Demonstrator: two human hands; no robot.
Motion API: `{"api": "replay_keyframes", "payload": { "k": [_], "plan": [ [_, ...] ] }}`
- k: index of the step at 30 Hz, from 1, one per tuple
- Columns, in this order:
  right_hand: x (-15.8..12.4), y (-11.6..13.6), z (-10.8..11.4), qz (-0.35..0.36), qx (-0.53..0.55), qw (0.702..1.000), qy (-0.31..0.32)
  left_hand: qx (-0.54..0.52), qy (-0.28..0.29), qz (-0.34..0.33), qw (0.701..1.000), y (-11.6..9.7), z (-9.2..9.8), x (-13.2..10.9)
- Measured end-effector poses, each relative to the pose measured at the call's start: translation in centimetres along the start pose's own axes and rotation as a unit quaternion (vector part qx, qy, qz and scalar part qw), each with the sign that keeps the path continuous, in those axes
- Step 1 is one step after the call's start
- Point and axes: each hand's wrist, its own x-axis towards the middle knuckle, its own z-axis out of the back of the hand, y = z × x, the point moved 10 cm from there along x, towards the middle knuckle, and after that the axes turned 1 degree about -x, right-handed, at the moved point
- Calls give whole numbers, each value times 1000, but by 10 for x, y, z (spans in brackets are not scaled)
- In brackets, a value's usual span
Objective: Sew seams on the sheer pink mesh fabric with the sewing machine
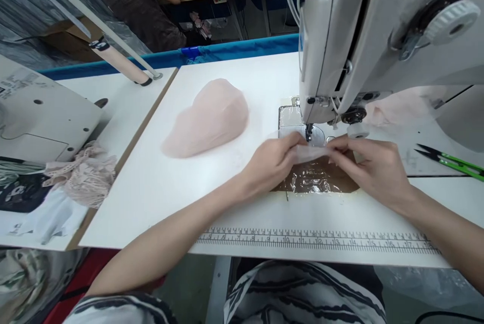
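Observation:
A strip of sheer, pale fabric [308, 153] stretches between my two hands, just in front of the sewing machine's presser foot [309, 132]. My left hand [270, 162] pinches its left end, fingers closed. Thumb and fingertips of my right hand [372, 170] grip the other end. Below the fabric lies a brown patch under shiny clear tape [321, 177]. The white sewing machine [325, 36] stands over the metal needle plate [289, 117]. To the left of my hands, a sheer pink fabric piece [212, 117] lies flat on the white table.
Green-handled thread snips [449, 160] lie at the right. A ruler tape [317, 240] runs along the front edge. More pink fabric [397, 107] sits behind the machine head. At the left are a bundle of lace [85, 172] and another machine [41, 112]. A person [132, 1] stands beyond the table.

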Motion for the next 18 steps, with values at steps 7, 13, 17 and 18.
{"api": "replay_keyframes", "payload": {
  "k": [7, 13, 17, 18],
  "plan": [
    [7, 4, 6, 12, -62, 997, -47, 56, 77, -20, 995, 2, -5, 14],
    [6, 1, 3, -8, -52, 998, -17, -17, 93, -64, 993, -3, -5, 11],
    [4, 2, -2, -3, -31, 999, 21, -18, 83, -85, 993, -6, -4, 5],
    [3, 3, -4, 2, -26, 999, 37, -4, 76, -101, 992, -8, -5, 2]
  ]
}}
